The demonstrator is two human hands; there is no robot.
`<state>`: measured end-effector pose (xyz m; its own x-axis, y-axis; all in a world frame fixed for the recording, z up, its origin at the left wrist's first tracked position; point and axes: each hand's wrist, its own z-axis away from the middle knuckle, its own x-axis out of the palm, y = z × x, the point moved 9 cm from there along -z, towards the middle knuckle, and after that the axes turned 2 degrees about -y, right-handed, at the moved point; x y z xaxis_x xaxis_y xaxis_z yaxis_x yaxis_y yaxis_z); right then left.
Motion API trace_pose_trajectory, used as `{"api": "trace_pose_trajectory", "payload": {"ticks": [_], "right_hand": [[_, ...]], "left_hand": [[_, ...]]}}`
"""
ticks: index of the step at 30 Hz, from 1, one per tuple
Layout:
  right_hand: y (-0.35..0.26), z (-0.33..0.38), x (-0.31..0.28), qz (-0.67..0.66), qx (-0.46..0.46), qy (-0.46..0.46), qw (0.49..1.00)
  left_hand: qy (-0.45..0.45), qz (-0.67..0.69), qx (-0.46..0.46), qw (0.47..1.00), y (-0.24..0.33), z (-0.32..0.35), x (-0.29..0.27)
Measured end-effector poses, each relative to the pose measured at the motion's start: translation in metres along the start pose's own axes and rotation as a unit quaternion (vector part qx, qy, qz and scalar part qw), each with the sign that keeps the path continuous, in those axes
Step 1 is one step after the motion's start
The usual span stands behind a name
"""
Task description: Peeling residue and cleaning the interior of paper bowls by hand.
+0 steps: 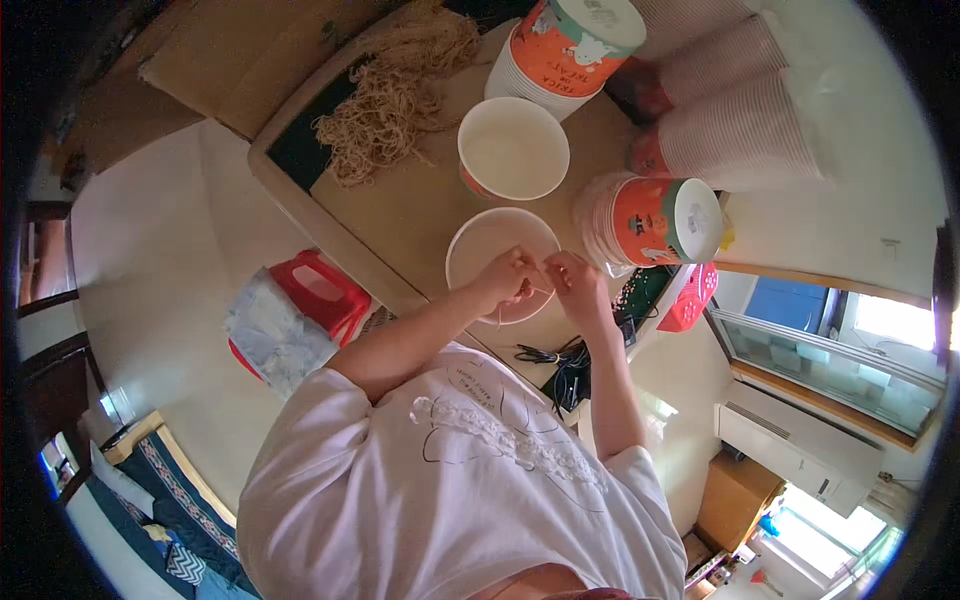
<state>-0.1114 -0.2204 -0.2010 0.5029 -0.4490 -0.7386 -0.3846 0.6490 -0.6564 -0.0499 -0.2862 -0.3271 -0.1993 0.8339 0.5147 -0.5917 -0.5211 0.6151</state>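
My left hand (505, 279) and my right hand (577, 284) meet over a white paper bowl (480, 245) on the wooden table (400, 215). Both pinch a thin pale strand (540, 291) between the fingertips, just above the bowl's right rim. A second open paper bowl (513, 147) stands right behind the first. A heap of tan dried strands (392, 100) lies at the table's far left.
Stacks of orange-and-green paper bowls lie on their sides at the back (570, 45) and right (655, 220). Sleeves of pink cups (745, 130) lie at the far right. A red bag (320, 295) sits on the floor; black cables (560, 360) hang by the table edge.
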Motion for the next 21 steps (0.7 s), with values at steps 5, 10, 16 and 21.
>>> {"api": "trace_pose_trajectory", "payload": {"ticks": [5,10,16,21], "right_hand": [[0.007,-0.006,0.017,0.137,-0.023,-0.021,0.99],[0.024,-0.011,0.015,0.048,0.033,-0.003,0.998],[0.033,-0.008,0.014,-0.147,0.059,-0.026,0.987],[0.044,-0.004,0.02,-0.16,0.042,-0.057,0.985]], "left_hand": [[0.016,-0.082,0.112,0.99,0.009,-0.007,0.0],[0.12,-0.192,0.29,0.93,0.041,0.018,-0.009],[0.025,-0.475,0.436,0.764,0.061,0.053,0.026],[0.107,-0.603,0.407,0.678,0.075,0.072,0.046]]}}
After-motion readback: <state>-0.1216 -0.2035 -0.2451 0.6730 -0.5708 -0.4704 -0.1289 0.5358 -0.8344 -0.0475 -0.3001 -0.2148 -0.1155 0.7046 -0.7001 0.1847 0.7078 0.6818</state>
